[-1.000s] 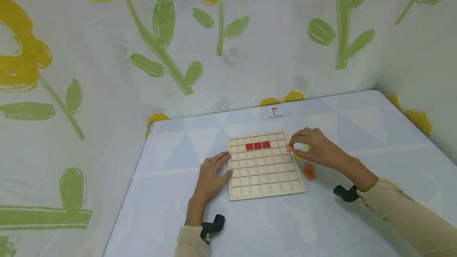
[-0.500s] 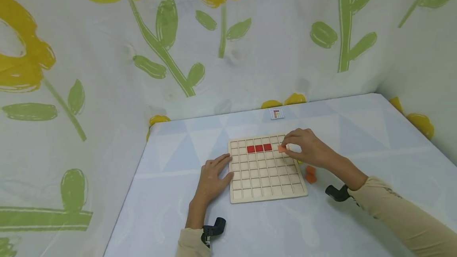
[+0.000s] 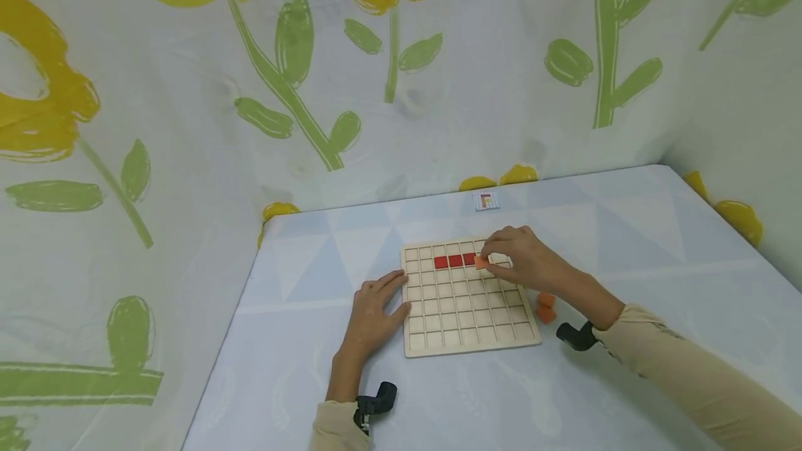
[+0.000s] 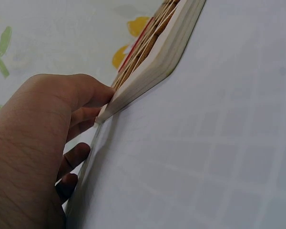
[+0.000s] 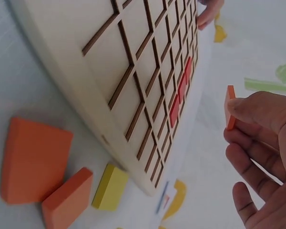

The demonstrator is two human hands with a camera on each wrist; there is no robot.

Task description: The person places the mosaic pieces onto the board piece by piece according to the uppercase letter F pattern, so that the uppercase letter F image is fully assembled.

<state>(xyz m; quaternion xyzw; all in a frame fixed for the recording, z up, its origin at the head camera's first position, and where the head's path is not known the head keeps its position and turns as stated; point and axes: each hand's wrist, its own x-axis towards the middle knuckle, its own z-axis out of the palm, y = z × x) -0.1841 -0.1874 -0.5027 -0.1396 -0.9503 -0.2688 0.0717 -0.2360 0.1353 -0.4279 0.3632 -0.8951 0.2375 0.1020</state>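
My right hand [image 3: 526, 257] pinches a small orange square tile [image 5: 229, 107] between thumb and fingers. It holds the tile over the wooden grid board [image 3: 464, 319], close to the right end of a row of three red tiles [image 3: 455, 261]. From the right wrist view, the tile stands apart from the grid. Against the board's left edge rests my left hand [image 3: 371, 313], its thumb and fingertips touching the rim and its fingers loosely extended. The left wrist view shows the thumb on the board's side [image 4: 148, 71].
Loose orange tiles [image 3: 546, 307] lie on the table right of the board. A yellow tile [image 5: 109, 187] sits near them by the board's edge. Farther back is a small card [image 3: 486, 201] with a coloured grid pattern. Flower-printed cloth [image 3: 464, 124] encloses the table behind.
The right hand has carried the orange tile leftward from the board's right edge to beside the red row. My left hand has stayed at the left edge.
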